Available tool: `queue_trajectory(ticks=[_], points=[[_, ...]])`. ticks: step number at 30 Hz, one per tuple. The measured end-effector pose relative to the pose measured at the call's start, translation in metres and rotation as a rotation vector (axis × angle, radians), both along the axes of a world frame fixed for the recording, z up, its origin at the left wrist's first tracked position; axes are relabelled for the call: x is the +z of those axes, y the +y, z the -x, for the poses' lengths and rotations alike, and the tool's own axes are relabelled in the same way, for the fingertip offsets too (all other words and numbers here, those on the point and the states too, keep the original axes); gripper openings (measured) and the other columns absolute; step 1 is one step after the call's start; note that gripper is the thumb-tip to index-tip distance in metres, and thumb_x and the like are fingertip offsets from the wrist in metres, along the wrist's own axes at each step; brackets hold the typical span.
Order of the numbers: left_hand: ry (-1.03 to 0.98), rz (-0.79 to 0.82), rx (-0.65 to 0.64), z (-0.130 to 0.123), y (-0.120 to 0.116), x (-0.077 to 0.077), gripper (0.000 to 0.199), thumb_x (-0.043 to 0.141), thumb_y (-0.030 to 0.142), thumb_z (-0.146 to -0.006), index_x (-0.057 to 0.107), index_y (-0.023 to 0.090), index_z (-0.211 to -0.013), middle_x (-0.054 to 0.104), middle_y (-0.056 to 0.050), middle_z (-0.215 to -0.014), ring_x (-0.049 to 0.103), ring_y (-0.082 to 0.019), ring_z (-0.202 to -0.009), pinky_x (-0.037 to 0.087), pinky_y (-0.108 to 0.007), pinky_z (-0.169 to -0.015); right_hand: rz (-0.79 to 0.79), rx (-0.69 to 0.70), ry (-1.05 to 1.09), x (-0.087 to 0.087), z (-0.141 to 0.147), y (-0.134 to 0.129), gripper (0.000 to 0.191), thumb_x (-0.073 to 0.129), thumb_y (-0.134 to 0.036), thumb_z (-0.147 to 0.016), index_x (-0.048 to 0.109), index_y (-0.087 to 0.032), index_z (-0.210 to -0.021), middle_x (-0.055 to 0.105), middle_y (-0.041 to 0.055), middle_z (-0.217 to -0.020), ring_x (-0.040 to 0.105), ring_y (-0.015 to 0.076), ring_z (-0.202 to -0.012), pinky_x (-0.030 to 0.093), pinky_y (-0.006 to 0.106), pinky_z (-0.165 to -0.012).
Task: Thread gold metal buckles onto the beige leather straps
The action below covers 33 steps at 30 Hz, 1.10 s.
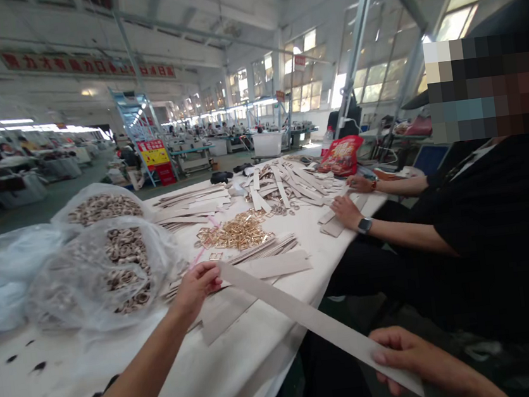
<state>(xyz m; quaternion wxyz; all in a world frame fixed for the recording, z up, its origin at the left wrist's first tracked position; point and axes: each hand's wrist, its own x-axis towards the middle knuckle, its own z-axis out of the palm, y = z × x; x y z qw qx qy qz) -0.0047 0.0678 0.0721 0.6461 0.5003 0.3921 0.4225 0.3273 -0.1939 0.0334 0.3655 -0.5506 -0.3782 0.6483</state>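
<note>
I had the long pale strip (301, 315) stretched on a slant between the two hands, its upper end over the white table (227, 375) and its lower end out past the table's edge. The left hand (200, 285) pinched the upper end between thumb and fingers, which covered that tip from me. The right hand (402, 358) pinched the strip just short of its lower end, thumb on top; the fingers underneath were partly concealed, and the forearm ran out of frame at the bottom. I couldn't tell whether the strip brushed the pieces below it.

Behind the left hand I made out a stack of strips (270, 249), its near side blocked by the hand, and beyond it a pile of gold buckles (244, 229), too heaped to separate. The clear plastic bag (60, 292) on the left blurred the ring-shaped pieces (129, 271) inside.

On my right, a co-worker's watch-wearing hand (346, 213) rested on other strips (332, 226), its grip unclear to me. Blurring blocks covered that person's head, and the dark clothing merged into shadow.
</note>
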Motion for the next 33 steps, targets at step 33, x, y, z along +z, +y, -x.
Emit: queue_trajectory(ticks=[33], points=[[0.070,-0.232,-0.189,-0.092,-0.146,-0.081,0.044,0.050,0.047,-0.086,0.058,0.020,-0.120,0.050,-0.008,-0.132,0.038,-0.025,-0.128,0.022,-0.041,-0.113,-0.352,-0.348,0.025,-0.071,0.114,0.057,0.039,0.063,-0.053,-0.074,0.066,-0.018,-0.090,0.065,0.0016,-0.074,0.060,0.0144,-0.064,0.050,0.024,-0.060]])
